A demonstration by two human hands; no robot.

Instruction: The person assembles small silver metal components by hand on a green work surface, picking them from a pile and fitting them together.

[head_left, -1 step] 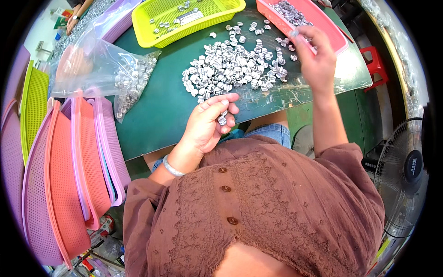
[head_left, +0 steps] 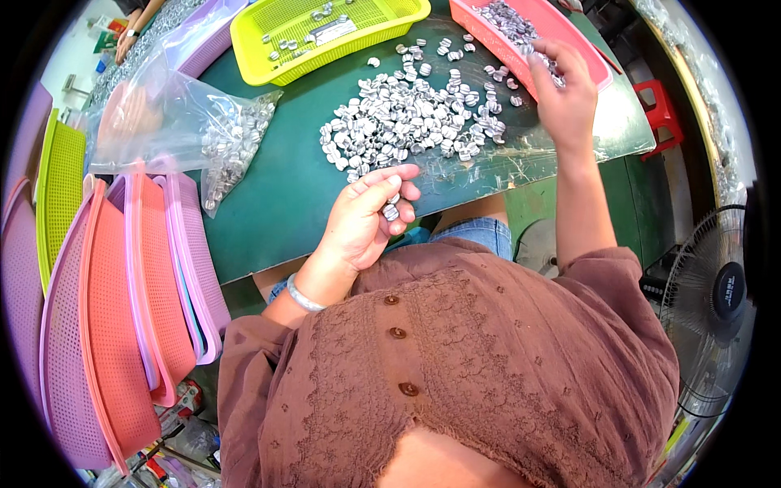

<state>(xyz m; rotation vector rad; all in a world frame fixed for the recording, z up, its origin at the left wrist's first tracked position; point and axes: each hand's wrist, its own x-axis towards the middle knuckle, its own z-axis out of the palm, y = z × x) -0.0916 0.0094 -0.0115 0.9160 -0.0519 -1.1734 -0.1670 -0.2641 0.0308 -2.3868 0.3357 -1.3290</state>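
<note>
A few small silver caps [head_left: 391, 210] are pinched in the curled left hand [head_left: 366, 220] at the near edge of the green bench [head_left: 277, 195]. More caps are gripped by the right hand [head_left: 561, 93] over the far pink tray [head_left: 586, 49]. A heap of caps [head_left: 407, 122] is spread between them, with a clear bag [head_left: 187, 122] to the left and a yellow-green basket [head_left: 325, 32] beyond.

Fan [head_left: 716, 301] at right, stacked baskets [head_left: 122, 325] left, red stool [head_left: 663, 114].

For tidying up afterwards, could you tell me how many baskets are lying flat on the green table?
2 fully seen: a yellow-green basket at the far middle and a pink basket at the far right, under the right hand. A purple one may lie behind the bag.
</note>
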